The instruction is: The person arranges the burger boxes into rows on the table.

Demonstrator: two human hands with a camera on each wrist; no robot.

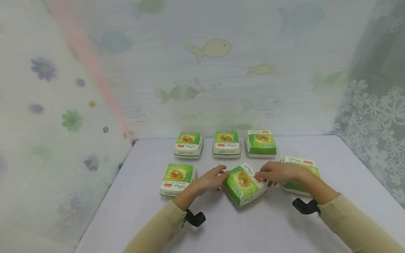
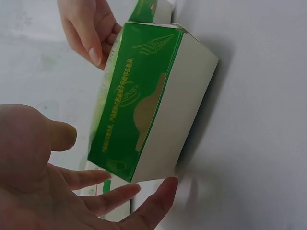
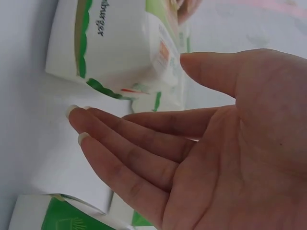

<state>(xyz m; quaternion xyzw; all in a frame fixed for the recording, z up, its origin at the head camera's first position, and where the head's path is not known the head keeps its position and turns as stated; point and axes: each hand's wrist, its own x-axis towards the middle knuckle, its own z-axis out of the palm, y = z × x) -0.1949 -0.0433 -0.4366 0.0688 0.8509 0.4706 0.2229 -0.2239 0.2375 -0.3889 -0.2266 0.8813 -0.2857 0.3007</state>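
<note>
A green and white burger box (image 1: 244, 184) is in the middle of the table, turned askew to the other boxes. My left hand (image 1: 210, 181) is at its left corner, thumb and fingers spread. In the left wrist view, those extended fingers (image 2: 115, 196) are around the near corner of the box (image 2: 139, 100). On the other side is my right hand (image 1: 280, 172), its thumb by the white edge of the lid. The right wrist view has this hand (image 3: 206, 143) with long, nearly straight fingers beside the box (image 3: 122, 48). Firm contact is hard to make out.
Three similar boxes stand in a back row: left (image 1: 188, 145), middle (image 1: 226, 144) and right (image 1: 261, 143). Another box (image 1: 178, 180) sits at the left, and one (image 1: 300, 172) lies partly behind my right wrist. A fish-patterned curtain (image 1: 215, 77) hangs behind the white table (image 1: 126, 211).
</note>
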